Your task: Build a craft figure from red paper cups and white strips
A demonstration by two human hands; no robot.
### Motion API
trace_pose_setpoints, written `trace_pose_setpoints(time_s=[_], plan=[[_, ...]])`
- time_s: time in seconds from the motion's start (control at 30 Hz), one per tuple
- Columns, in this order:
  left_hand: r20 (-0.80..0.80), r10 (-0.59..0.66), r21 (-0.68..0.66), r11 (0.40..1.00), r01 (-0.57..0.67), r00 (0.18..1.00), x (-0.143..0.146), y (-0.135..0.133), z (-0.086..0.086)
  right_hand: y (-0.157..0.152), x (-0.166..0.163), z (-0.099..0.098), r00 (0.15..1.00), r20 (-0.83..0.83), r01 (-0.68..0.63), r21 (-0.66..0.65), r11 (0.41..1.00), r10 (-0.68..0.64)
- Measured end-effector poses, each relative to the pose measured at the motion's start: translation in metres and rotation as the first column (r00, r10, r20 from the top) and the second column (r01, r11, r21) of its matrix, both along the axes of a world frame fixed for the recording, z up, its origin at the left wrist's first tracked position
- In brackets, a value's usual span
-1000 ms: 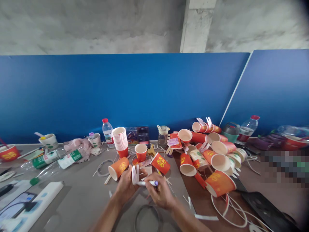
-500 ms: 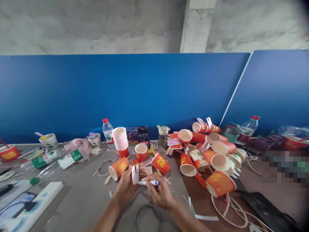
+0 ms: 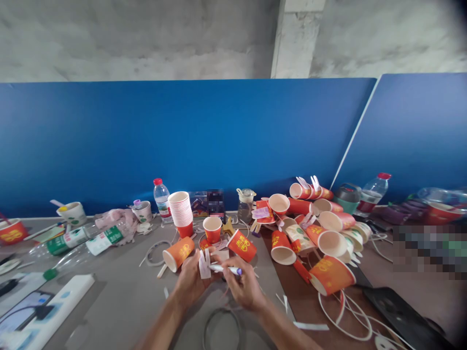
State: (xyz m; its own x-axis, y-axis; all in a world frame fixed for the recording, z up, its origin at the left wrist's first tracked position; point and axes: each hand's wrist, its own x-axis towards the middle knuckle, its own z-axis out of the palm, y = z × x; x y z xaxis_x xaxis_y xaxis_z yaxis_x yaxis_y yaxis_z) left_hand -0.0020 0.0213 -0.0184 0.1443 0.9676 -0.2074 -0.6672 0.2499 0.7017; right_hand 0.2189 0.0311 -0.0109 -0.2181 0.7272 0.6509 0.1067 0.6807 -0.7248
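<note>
My left hand (image 3: 191, 278) is closed on a small white paper cutout (image 3: 205, 268) with two long ear-like strips pointing up. In my right hand (image 3: 242, 284) is a white marker (image 3: 226, 269) with a purple end, its tip at the cutout's right side. Just beyond my hands lie two red paper cups, an orange-red one (image 3: 178, 253) on the left and one with yellow lettering (image 3: 242, 245) on the right. Between them, farther back, a red paper cup (image 3: 212, 228) stands upright. A tall stack of paper cups (image 3: 181, 210) rises behind the left one.
Many tipped paper cups (image 3: 332, 244) pile up on the right. Plastic bottles (image 3: 105, 239) lie at the left, near a white power strip (image 3: 69, 306). A coiled cable (image 3: 222, 330) lies in front of me. A blue partition (image 3: 189, 141) closes off the back.
The marker has tilted and its tip has moved slightly up along the cutout. The cutout now faces me more flatly, its two strips spread apart in view.
</note>
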Motion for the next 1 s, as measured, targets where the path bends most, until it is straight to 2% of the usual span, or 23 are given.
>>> trace_pose_setpoints(time_s=[0.37,0.5,0.77,1.0], plan=[[0.008,0.006,-0.007,1.000,-0.006,1.000,0.003,0.002,-0.002,-0.001,0.001,-0.005,0.999,0.033,-0.024,0.042,0.999,0.022],[-0.002,0.004,0.011,1.000,-0.004,1.000,0.005,-0.001,0.000,0.000,-0.001,-0.009,1.000,0.013,0.018,0.029,0.999,-0.018],[-0.010,-0.045,0.042,0.998,0.045,0.999,0.001,-0.002,-0.003,0.001,-0.001,-0.011,1.000,-0.021,-0.006,-0.007,1.000,0.006],[-0.007,-0.010,-0.010,1.000,0.009,1.000,0.002,0.000,-0.004,-0.001,-0.001,-0.006,0.999,0.003,-0.040,-0.009,0.999,0.040]])
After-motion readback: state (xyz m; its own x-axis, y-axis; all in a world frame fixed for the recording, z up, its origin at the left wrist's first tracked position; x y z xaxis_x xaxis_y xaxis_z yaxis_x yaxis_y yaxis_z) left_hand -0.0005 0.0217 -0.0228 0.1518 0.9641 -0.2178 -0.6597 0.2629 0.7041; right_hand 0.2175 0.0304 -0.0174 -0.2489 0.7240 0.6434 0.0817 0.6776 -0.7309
